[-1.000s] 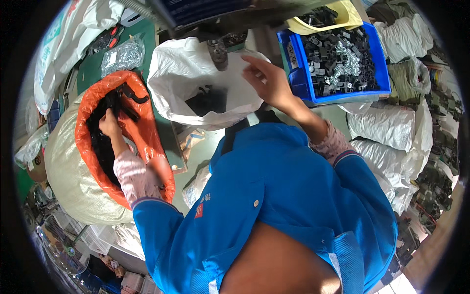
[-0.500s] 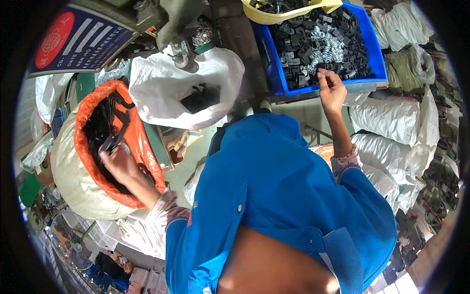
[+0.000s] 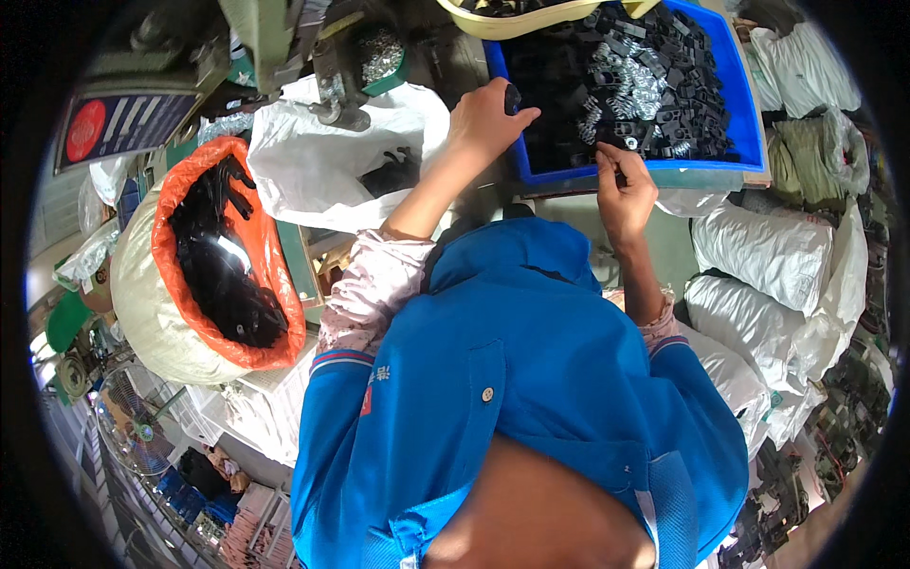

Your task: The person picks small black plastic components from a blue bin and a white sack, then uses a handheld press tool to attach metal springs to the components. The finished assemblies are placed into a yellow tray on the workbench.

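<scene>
My left hand (image 3: 482, 121) is at the left rim of the blue bin (image 3: 529, 169), fingers closed round a black plastic part (image 3: 513, 99); only its rounded dark end shows. At the bin's near edge is my right hand (image 3: 627, 194), its thumb and fingertips pinched together. What lies between those fingertips is too small to make out. Beyond them the bin holds many small black plastic pieces (image 3: 692, 90) and a heap of shiny metal springs (image 3: 629, 81). Shadow darkens the bin's left side.
To the left stands an orange-lined sack (image 3: 296, 322) of long black parts (image 3: 213, 275). Beside it is a white bag (image 3: 294, 180) with a few black parts. A yellow tray (image 3: 517, 24) overlaps the bin's far edge. Stuffed white sacks (image 3: 758, 251) are stacked at right.
My left hand has left the orange-lined sack and come right to the blue bin, carrying a black part. My right hand stays at the bin's near edge, still pinched. The view has shifted slightly.
</scene>
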Tool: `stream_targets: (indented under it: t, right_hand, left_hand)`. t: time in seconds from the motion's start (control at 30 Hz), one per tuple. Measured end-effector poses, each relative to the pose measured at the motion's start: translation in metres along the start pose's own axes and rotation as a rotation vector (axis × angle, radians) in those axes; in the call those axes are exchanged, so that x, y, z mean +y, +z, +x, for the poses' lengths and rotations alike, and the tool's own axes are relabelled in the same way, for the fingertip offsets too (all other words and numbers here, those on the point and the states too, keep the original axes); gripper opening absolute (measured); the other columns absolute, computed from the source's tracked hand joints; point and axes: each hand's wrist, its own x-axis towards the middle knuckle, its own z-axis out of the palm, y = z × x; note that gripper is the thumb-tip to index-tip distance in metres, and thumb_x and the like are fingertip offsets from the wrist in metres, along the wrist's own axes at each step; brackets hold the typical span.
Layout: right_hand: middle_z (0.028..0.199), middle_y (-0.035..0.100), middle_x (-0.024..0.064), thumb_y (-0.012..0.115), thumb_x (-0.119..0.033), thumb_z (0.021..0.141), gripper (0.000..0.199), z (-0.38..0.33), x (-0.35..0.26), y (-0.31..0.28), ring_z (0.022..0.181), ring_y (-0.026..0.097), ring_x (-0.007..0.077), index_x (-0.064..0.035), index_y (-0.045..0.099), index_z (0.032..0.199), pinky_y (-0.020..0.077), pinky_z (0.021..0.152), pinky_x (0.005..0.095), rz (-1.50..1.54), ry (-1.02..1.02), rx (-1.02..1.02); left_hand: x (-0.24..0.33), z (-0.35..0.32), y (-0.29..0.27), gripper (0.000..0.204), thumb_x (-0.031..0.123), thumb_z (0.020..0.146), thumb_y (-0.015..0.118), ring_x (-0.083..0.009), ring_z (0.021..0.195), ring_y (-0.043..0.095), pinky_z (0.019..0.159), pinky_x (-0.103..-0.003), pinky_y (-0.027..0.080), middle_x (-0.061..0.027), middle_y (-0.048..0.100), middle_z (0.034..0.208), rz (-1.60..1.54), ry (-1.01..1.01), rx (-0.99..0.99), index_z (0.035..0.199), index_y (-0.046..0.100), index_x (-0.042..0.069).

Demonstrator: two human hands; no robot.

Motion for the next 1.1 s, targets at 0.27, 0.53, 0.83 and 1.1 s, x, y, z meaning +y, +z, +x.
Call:
stream_targets:
  t: [0.27,0.53,0.83,1.1]
  right_hand:
    - [0.083,0.063,0.0095,0.071,-0.012,0.083,0.013,0.039,0.012,0.011,0.067,0.062,0.0266,-0.0093,0.071,0.096,0.0493,0.058,0.0348,-0.101,-0.121,0.088]
    - [0.080,0.062,0.0084,0.075,-0.017,0.079,0.014,0.064,0.016,0.033,0.067,0.062,0.0269,-0.0094,0.069,0.089,0.0497,0.060,0.0352,-0.345,-0.120,0.031]
    - [0.083,0.069,0.0054,0.071,0.001,0.083,0.007,0.057,-0.001,0.011,0.075,0.064,0.0104,0.0016,0.067,0.089,0.0510,0.069,0.0239,0.460,0.221,-0.106]
    - [0.099,0.068,0.0093,0.068,0.005,0.084,0.013,0.032,-0.057,0.040,0.088,0.065,0.0130,0.0009,0.069,0.096,0.0525,0.079,0.0239,0.671,-0.017,-0.258]
  left_hand:
    - [0.005,-0.007,0.014,0.026,0.014,0.070,0.077,-0.0363,0.089,0.064,0.078,-0.039,0.051,-0.0175,0.066,0.097,-0.227,0.081,0.137,0.092,0.066,0.006]
    - [0.007,-0.018,-0.007,0.014,0.001,0.086,0.068,-0.0199,0.093,0.066,0.080,-0.034,0.057,-0.0144,0.069,0.104,-1.329,-0.228,0.032,0.098,0.061,0.001]
    - [-0.023,-0.019,-0.008,0.016,0.009,0.092,0.064,-0.0298,0.092,0.068,0.079,-0.041,0.060,-0.0196,0.068,0.102,-1.875,-0.503,-0.233,0.104,0.060,-0.001]
    - [-0.014,-0.035,-0.014,0.021,0.016,0.093,0.063,-0.0250,0.087,0.070,0.074,-0.036,0.060,-0.0149,0.068,0.097,-1.911,-0.537,-0.196,0.106,0.060,-0.001]
